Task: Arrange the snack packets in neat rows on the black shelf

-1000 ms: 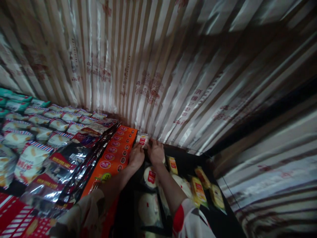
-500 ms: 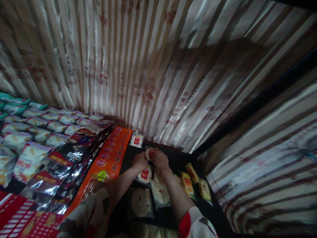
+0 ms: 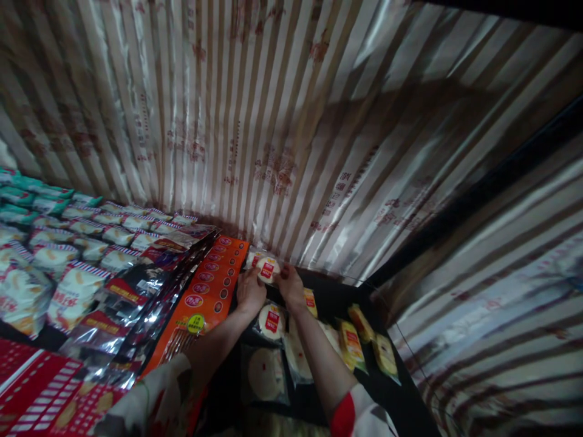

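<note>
Dimly lit as it all is, I can make out a small round packet (image 3: 268, 269) with a red label between my two hands, tilted toward me. My left hand (image 3: 252, 291) has its near edge pinched in a narrow grip, and my right hand (image 3: 291, 288) grips its opposite edge; the fingertips blur, so how firmly either presses I cannot tell. Just behind my grip, a white packet (image 3: 251, 259) is partly covered by the one I hold, and whether they touch is unclear. Directly below my hands lies a labelled round pack (image 3: 271, 321), and nearer me a flat clear-wrapped round (image 3: 265, 373). My right forearm hides part of a long pale pack (image 3: 298, 353), and my right wrist cuts across a small yellow pack (image 3: 310, 301). Farther right of my grip sits a yellow packet (image 3: 351, 345) with a red label. Left of my grip runs an orange printed sheet (image 3: 207, 282), its near end lost behind my sleeve (image 3: 152, 394).
</note>
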The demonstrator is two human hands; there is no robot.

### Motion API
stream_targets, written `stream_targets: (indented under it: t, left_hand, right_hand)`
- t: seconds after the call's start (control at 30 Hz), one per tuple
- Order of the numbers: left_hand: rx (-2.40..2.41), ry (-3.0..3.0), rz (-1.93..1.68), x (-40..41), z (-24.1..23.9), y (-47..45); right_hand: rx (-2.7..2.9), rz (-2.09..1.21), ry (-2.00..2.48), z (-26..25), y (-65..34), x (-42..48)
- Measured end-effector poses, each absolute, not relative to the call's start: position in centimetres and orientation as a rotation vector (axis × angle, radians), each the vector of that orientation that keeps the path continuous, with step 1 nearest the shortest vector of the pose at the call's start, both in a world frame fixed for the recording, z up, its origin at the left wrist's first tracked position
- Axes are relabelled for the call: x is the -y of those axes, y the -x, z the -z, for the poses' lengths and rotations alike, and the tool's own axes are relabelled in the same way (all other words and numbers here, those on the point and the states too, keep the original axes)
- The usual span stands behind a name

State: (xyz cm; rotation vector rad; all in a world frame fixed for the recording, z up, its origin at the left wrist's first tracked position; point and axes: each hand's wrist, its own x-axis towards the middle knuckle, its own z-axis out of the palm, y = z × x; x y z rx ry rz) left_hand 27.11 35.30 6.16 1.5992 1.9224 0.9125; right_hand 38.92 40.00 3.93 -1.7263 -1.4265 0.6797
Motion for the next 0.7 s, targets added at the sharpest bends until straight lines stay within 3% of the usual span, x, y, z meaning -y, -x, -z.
stream_targets:
  t: [0.7]
  left_hand:
    - [-1.92, -1.843, -0.641, -34.9, -3.5, -25.8]
  right_hand:
    - [1.58, -0.415, 1.828, -0.9, -34.7, -39.9]
